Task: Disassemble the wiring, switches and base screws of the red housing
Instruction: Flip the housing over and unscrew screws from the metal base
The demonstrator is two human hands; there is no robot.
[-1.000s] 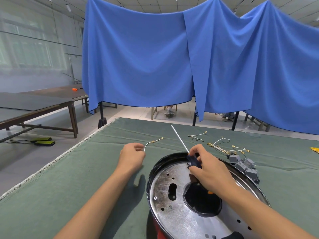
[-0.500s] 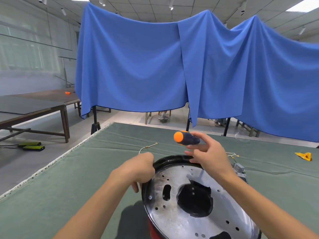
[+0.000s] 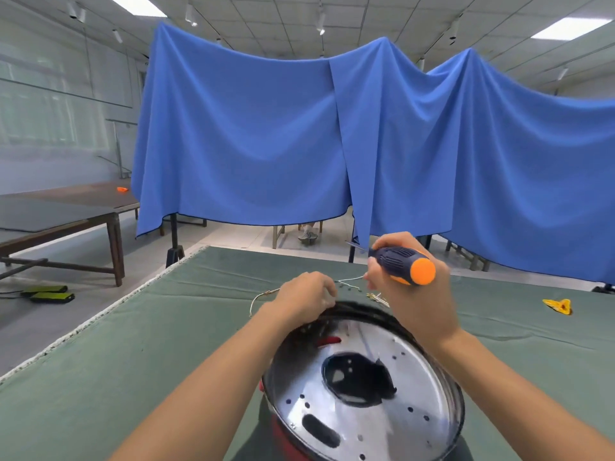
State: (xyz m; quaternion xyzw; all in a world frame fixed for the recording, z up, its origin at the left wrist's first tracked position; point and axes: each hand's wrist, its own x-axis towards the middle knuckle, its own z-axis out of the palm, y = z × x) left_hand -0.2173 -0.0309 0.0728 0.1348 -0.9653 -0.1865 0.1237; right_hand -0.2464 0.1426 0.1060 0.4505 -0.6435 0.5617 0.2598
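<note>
The round red housing with its shiny perforated metal base plate lies base-up on the green cloth-covered table, right in front of me at the near edge. Only a sliver of red shows under the plate's left rim. The plate has a large dark ragged opening at its centre, an oblong slot nearer me, and small holes scattered round it; its far rim is blurred.

My left hand sits at the far rim of the housing, fingers curled down over the edge; what they pinch there I cannot tell for the blur. A thin white wire with a brass-coloured terminal loops out on the cloth just left of that hand. My right hand is raised above the far rim, wrapped round the dark blue and orange handle of a screwdriver, its orange butt facing me and the shaft pointing away to the left. Another thin white wire runs between my two hands.

To the left the cloth is open up to its pale frayed edge; to the right it stretches wide, with only a small yellow piece lying well apart. A few loose brass-tipped wires lie just beyond the rim. Past the table's far edge hang big blue drapes, and a dark wooden table stands off to the left.
</note>
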